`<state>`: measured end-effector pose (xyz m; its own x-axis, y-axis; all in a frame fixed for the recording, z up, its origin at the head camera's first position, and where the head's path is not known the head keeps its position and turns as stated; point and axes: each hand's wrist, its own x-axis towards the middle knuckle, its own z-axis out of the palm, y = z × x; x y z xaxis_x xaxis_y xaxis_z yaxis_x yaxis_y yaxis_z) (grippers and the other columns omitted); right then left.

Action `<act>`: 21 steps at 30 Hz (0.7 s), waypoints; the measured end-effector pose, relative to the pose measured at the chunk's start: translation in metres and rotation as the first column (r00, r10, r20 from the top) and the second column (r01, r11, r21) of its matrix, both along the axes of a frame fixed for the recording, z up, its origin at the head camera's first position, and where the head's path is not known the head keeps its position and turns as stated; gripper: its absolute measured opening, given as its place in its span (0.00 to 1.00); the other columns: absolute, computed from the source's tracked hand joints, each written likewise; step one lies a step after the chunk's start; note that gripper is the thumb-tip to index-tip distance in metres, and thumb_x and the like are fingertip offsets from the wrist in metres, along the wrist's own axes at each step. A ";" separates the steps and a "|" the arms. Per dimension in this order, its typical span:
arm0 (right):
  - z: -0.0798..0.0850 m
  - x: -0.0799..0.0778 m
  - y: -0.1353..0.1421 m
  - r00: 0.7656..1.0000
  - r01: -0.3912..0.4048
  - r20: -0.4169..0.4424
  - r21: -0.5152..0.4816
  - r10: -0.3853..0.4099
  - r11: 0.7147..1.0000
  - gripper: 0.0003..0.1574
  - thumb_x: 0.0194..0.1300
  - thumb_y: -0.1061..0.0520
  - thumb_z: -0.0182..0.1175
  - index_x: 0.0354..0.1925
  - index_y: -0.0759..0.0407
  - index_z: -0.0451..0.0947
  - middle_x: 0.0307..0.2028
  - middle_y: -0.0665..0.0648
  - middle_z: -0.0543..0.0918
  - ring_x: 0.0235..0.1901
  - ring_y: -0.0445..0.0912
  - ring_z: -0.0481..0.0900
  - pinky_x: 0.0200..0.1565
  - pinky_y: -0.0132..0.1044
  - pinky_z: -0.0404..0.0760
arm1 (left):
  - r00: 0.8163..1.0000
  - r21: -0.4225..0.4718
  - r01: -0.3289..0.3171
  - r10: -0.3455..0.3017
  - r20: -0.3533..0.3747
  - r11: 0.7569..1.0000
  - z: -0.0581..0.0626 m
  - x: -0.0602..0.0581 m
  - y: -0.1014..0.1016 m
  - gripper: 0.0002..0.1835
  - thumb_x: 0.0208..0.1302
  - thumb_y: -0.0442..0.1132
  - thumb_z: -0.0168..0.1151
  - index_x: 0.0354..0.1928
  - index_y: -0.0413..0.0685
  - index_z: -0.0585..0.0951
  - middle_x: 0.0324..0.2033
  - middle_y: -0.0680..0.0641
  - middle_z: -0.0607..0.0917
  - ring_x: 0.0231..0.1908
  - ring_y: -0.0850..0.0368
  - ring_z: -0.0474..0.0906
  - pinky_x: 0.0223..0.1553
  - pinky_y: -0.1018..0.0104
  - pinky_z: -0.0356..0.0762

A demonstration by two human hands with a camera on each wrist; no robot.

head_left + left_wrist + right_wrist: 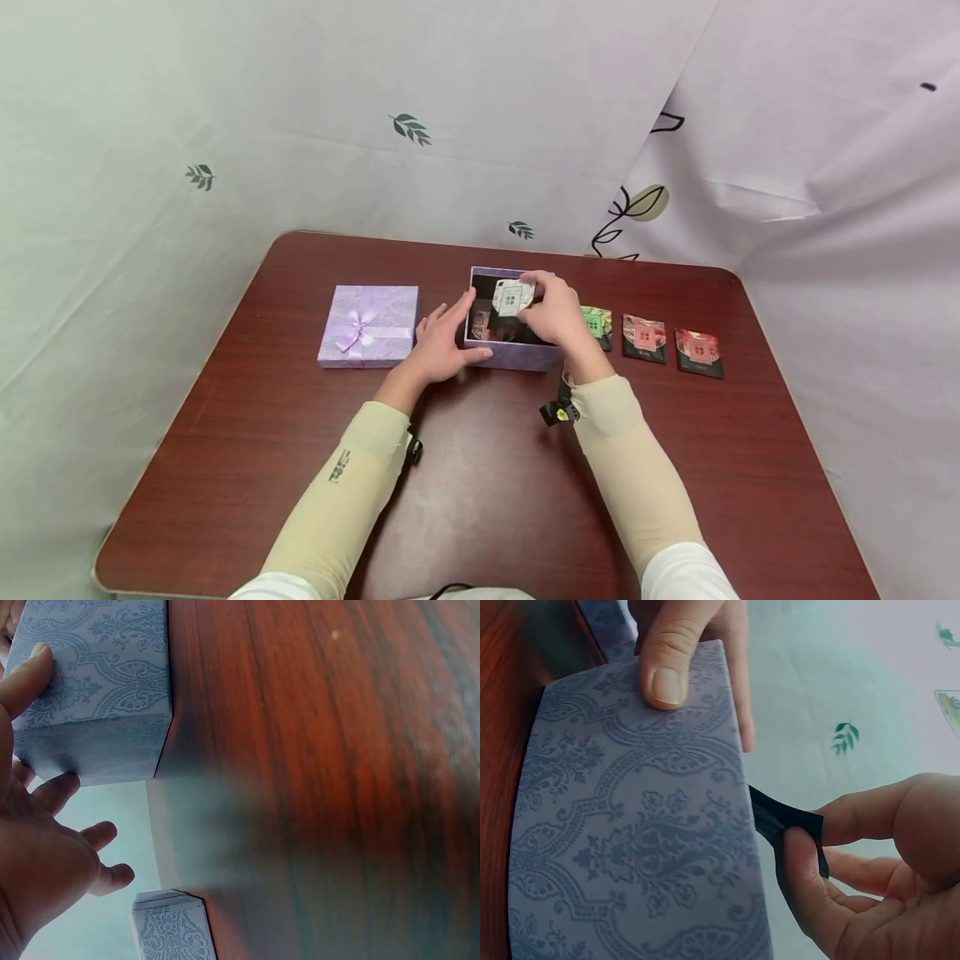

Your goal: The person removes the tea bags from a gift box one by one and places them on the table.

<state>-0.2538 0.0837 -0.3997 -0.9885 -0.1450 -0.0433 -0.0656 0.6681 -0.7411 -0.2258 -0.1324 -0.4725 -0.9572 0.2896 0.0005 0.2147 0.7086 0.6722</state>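
In the head view a purple patterned box (517,357) stands uncovered near the middle of the table. My left hand (441,343) rests against its left front corner, thumb on the front wall and forefinger along the left side, the other fingers spread. My right hand (553,310) pinches the edge of a small packet with a white label (512,297), over the box opening. From the right wrist view, the dark packet (780,812) shows between thumb and fingers, bent, its lower end hidden behind the box wall. Another packet with a reddish print (482,325) lies inside the box.
A purple lid with a ribbon bow (367,327) lies left of the box. To the right, in a row, are a green packet (597,323), a red packet (644,337) and another red packet (699,352). A white patterned curtain (337,125) hangs behind the brown table (480,483).
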 end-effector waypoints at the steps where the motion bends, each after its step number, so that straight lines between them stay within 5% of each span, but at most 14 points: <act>1: 0.000 0.001 0.002 1.000 0.004 0.000 -0.006 -0.004 1.000 0.34 0.59 0.66 0.68 0.64 0.56 0.74 0.42 0.60 0.78 0.39 0.54 0.77 0.39 0.47 0.76 | 1.000 -0.001 0.000 0.000 0.000 1.000 0.000 0.000 0.000 0.57 0.58 0.56 0.73 0.81 0.66 0.45 0.77 0.55 0.52 0.73 0.35 0.44 0.66 0.33 0.37; 10: 0.005 0.007 0.017 0.999 0.032 0.030 -0.108 -0.029 0.994 0.35 0.58 0.65 0.68 0.64 0.54 0.75 0.47 0.60 0.74 0.28 0.51 0.75 0.32 0.44 0.75 | 1.000 0.001 0.006 -0.006 -0.010 1.000 0.000 0.000 -0.001 0.57 0.58 0.56 0.73 0.81 0.65 0.45 0.78 0.54 0.51 0.73 0.33 0.44 0.66 0.32 0.37; 21: 0.006 0.018 0.038 0.996 0.042 0.088 -0.301 -0.016 0.953 0.36 0.58 0.69 0.66 0.65 0.57 0.74 0.42 0.60 0.69 0.31 0.49 0.79 0.31 0.39 0.78 | 0.999 0.004 0.014 -0.014 -0.032 1.000 -0.002 -0.001 -0.001 0.58 0.57 0.55 0.74 0.81 0.63 0.45 0.77 0.51 0.53 0.73 0.32 0.45 0.65 0.31 0.38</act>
<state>-0.2359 0.1213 -0.3937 -0.9871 -0.1359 -0.0842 0.0209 0.4125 -0.9107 -0.2268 -0.1331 -0.4741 -0.9526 0.3025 0.0319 0.2455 0.7028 0.6677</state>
